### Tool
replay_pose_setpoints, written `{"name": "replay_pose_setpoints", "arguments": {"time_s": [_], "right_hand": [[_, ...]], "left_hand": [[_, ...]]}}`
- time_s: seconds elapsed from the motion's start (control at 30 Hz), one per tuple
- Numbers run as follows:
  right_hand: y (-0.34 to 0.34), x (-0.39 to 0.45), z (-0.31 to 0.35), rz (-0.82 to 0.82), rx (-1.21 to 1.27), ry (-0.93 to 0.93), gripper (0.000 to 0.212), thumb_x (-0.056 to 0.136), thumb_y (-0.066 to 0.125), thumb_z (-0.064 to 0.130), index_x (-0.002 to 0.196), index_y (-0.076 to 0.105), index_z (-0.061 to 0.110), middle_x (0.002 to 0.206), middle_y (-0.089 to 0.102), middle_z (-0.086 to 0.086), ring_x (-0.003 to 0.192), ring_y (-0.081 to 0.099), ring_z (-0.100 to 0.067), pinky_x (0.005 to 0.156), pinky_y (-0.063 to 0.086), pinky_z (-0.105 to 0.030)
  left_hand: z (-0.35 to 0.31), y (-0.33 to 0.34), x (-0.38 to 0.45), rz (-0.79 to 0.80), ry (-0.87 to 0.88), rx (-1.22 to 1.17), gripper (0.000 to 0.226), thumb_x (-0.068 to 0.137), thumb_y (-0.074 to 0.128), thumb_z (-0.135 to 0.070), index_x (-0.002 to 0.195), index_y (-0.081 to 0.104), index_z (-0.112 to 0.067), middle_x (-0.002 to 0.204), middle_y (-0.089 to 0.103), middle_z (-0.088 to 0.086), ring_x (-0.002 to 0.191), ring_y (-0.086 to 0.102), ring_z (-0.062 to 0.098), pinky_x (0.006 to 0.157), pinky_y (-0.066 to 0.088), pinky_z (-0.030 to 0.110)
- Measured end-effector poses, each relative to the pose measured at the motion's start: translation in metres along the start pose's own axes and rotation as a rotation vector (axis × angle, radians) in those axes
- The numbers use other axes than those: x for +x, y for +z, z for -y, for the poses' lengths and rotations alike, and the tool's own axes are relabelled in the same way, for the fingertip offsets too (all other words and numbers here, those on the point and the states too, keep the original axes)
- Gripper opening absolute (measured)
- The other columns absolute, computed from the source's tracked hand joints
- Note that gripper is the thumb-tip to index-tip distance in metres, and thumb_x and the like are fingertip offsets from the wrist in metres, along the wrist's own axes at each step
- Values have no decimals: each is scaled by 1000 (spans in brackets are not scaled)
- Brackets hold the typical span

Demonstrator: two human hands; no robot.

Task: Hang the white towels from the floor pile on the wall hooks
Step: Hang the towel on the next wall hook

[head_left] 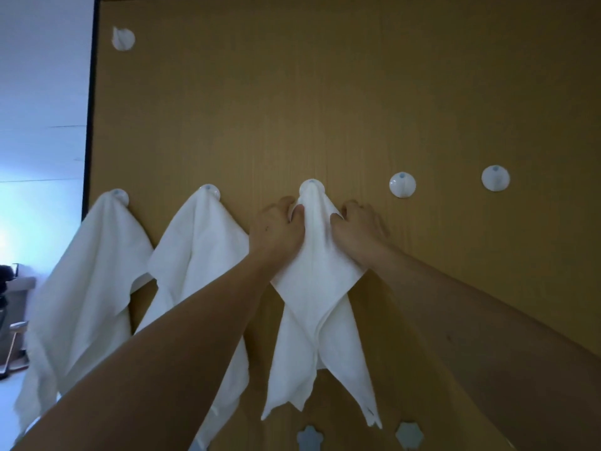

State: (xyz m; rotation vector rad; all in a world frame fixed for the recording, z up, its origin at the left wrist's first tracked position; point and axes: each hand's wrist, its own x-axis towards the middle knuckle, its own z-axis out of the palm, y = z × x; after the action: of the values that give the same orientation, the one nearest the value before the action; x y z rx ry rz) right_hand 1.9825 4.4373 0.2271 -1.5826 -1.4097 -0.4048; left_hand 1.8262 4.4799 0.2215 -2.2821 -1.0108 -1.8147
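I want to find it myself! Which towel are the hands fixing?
Look at the brown wall with its row of round white hooks. The towel being hung is third from the left, the only one with a left hand and right hand pinching it.

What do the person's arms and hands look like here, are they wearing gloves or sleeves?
No gloves and no sleeves show. Both forearms are bare from the bottom edge of the picture up to the wrists, and the left hand and right hand are bare too. No watch, bracelet or ring is visible on either. The left hand has a small dark mark on its back. The light is dim, so finer details cannot be told.
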Motion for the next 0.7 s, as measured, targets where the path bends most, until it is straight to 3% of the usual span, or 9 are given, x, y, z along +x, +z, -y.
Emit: {"name": "replay_pose_setpoints", "arguments": {"time_s": [0.13,0.37,0.47,0.6,0.7], "right_hand": [[-9,-6,3,5,11,-39,32,95,36,41,113,52,19,108,53,-4,98,52,-24,84,48,-43],[-17,-19,14,-7,-195,-216,46,98,40,43,136,49,19,127,52,-9,120,45,-30,96,37,-44],[-10,-29,26,-46,-278,-304,47,97,41,44,136,49,18,127,52,-11,117,45,-29,96,37,-43],[6,-53,50,-97,-356,-446,45,95,46,41,134,54,19,134,50,-11,124,42,-29,101,34,-44],[22,-73,76,-98,-336,-548,37,91,50,36,123,59,20,129,52,-8,120,43,-28,101,33,-43]], "left_hand": [[-9,-5,0,-9,-11,49,42,102,40,-36,134,55,-14,121,64,5,111,58,21,82,34,28],[-9,-21,-7,-14,-1,206,46,99,43,-41,138,53,-19,129,62,5,116,58,23,89,41,31],[-6,-40,-19,-21,-9,280,45,100,44,-40,138,54,-21,134,60,4,119,57,23,95,45,35],[5,-75,-40,-30,2,390,39,99,47,-35,132,60,-18,121,68,5,108,62,21,86,44,28],[19,-108,-57,11,-28,487,39,97,49,-34,131,60,-19,119,66,7,110,60,24,87,48,33]]}}
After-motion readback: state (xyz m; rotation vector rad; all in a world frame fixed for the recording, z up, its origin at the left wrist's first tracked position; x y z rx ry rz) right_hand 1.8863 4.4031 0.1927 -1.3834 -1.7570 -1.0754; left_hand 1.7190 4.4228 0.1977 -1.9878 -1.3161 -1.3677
